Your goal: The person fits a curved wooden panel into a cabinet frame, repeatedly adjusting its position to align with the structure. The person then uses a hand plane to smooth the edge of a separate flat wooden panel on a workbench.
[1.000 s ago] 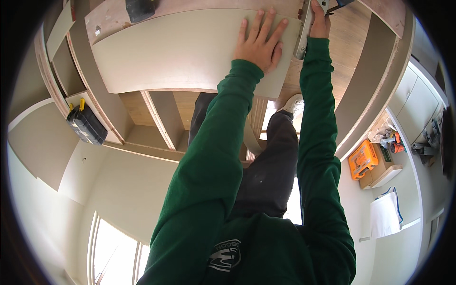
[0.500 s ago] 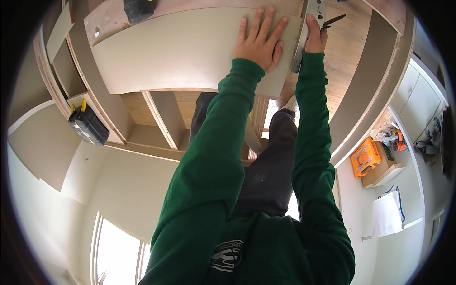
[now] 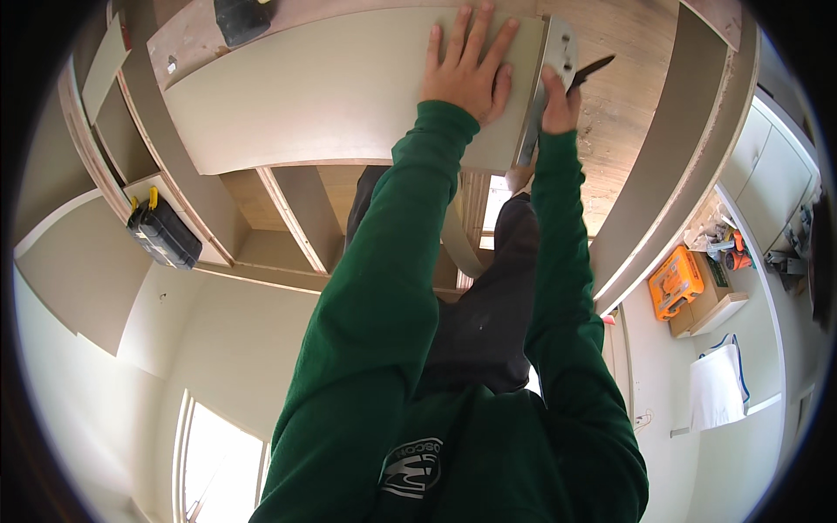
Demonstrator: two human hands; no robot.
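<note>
A pale, wide panel (image 3: 314, 96) with a curved outline lies across the frame in front of me. Spread flat on its right part is my left hand (image 3: 469, 68), holding nothing. My right hand (image 3: 561, 103) is closed on a long grey metal tool (image 3: 539, 87) with round holes at its far end, set along the panel's right edge. A dark, narrow piece (image 3: 595, 68) sticks out to the right beside that hand. The tool's exact kind cannot be made out, and my fingers hide part of it.
Pale partitions (image 3: 658, 174) stand at right. A black case with yellow latches (image 3: 164, 234) sits at left; another black object (image 3: 242, 19) lies beyond the panel. An orange case (image 3: 676, 283) and a white cloth (image 3: 719, 388) are at far right. My legs (image 3: 479, 331) are below the panel.
My right hand and the metal tool have come nearer to me along the panel's right edge. My left hand stays flat on the panel, a little farther left in view.
</note>
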